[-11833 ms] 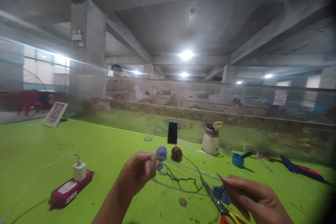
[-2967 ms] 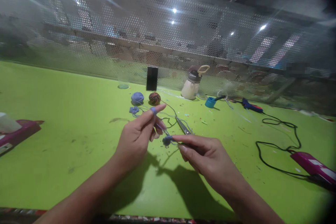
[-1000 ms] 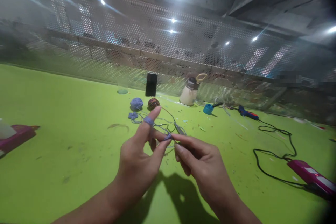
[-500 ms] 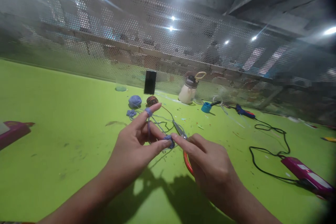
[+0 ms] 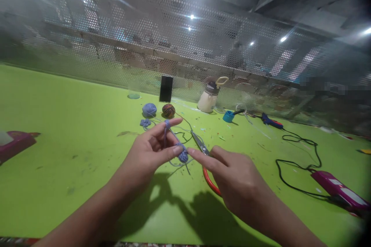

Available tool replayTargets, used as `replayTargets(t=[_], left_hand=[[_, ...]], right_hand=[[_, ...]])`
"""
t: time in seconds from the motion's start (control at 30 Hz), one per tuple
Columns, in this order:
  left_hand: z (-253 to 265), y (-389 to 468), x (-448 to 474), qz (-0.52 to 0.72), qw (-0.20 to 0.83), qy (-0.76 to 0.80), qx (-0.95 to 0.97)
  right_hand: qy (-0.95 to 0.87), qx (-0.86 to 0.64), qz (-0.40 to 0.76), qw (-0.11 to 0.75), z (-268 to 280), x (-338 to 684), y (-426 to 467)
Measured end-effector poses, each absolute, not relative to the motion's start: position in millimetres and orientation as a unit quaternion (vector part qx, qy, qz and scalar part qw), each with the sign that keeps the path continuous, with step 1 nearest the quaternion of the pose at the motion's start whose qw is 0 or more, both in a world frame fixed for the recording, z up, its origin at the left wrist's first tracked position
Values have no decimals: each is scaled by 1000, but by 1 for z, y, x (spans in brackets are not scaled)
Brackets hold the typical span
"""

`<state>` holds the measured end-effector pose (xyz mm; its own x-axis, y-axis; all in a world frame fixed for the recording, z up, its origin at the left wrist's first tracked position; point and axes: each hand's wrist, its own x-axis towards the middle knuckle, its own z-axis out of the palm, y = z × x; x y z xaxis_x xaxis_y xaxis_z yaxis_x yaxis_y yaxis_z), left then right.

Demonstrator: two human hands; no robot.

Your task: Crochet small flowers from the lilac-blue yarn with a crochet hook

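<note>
My left hand [image 5: 153, 148] pinches a small blue-purple crochet piece [image 5: 182, 156] between thumb and fingers. Yarn of the same colour is looped round its raised index finger and runs down to the piece. My right hand [image 5: 228, 168] is closed, index fingertip at the piece's right edge; a thin crochet hook, mostly hidden by the fingers, meets the stitches there. Scissors [image 5: 211, 181] with red handles lie partly behind the right hand. Beyond the left hand are a blue-purple yarn ball [image 5: 149, 110], a dark multicoloured yarn ball [image 5: 168, 110] and a small crocheted piece [image 5: 145, 123].
A phone [image 5: 166, 88] stands upright against the perforated screen [image 5: 116, 46], near a cream bottle [image 5: 207, 100]. Farther right are a blue tape roll [image 5: 228, 116], a blue-handled tool [image 5: 271, 121] and a corded magenta box [image 5: 339, 189]. Another magenta object [image 5: 17, 144] sits at left.
The crochet piece has tilted and now shows more of its face below my left thumb. My right fingertip has drawn slightly left and down, and more of the scissors shows.
</note>
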<state>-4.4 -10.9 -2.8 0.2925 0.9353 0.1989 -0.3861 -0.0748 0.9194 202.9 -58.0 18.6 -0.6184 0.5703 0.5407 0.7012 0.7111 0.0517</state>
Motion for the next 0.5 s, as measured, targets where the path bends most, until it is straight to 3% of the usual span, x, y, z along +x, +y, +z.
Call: replayTargets(t=[0.17, 0.3, 0.5], left_hand=[[-5, -9, -4, 504, 636, 264, 521], [-5, -11, -2, 486, 650, 268, 520], [-5, -11, -2, 459, 674, 270, 513]], right_hand=[[-858, -373, 104, 336, 17, 201, -58], [-801, -392, 202, 405, 15, 200, -56], [-691, -451, 362, 434, 9, 199, -51]])
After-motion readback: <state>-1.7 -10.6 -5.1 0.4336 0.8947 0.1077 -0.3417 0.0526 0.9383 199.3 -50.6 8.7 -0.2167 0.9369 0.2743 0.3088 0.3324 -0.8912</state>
